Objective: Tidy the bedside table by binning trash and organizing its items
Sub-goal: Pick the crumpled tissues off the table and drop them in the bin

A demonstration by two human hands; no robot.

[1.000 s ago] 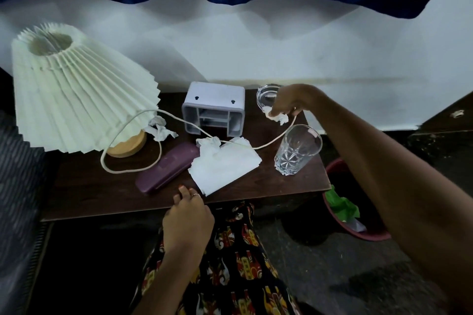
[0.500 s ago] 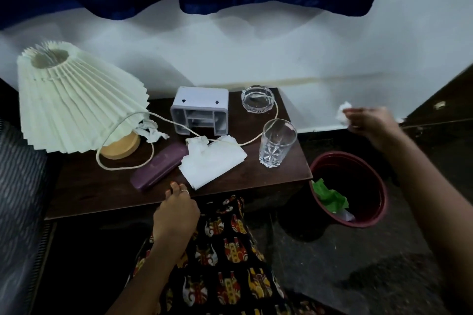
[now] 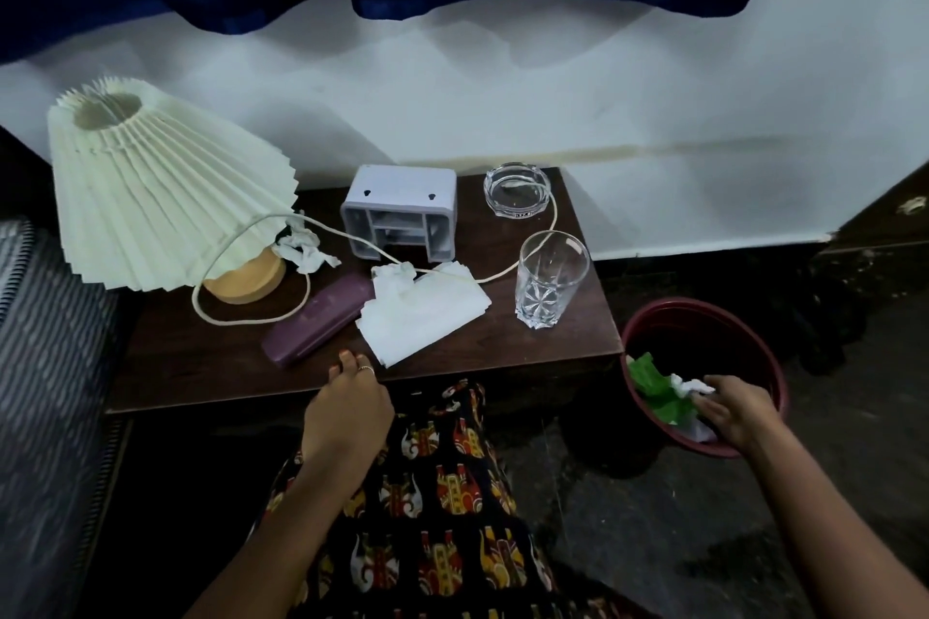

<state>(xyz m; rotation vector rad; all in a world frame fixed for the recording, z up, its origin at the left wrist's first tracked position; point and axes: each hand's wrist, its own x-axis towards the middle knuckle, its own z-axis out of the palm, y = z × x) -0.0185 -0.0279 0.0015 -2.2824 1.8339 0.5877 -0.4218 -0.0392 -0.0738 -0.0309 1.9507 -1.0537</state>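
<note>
The dark wooden bedside table (image 3: pixel 452 357) carries a pleated cream lamp (image 3: pixel 161 196), a crumpled tissue (image 3: pixel 304 251) by its base, a purple case (image 3: pixel 316 323), flat white tissues (image 3: pixel 422 317), a grey plastic organizer (image 3: pixel 399 211), a glass ashtray (image 3: pixel 515 189) and a drinking glass (image 3: pixel 550 279). A red bin (image 3: pixel 704 317) stands on the floor to the table's right. My right hand (image 3: pixel 734 410) is down inside the bin, fingertips pinching a small crumpled tissue (image 3: pixel 696 386) above green trash (image 3: pixel 648 372). My left hand (image 3: pixel 347 410) rests curled at the table's front edge, holding nothing.
The lamp's white cord (image 3: pixel 251 317) loops across the table, over the flat tissues and behind the drinking glass to the ashtray. A striped bed edge (image 3: pixel 45 367) lies to the left. A white wall with dark blue curtains is behind, dark furniture (image 3: pixel 885 216) at the right.
My right hand carried the small crumpled tissue from beside the ashtray, out over the floor, and down into the red bin. The left hand stayed at the table's edge.
</note>
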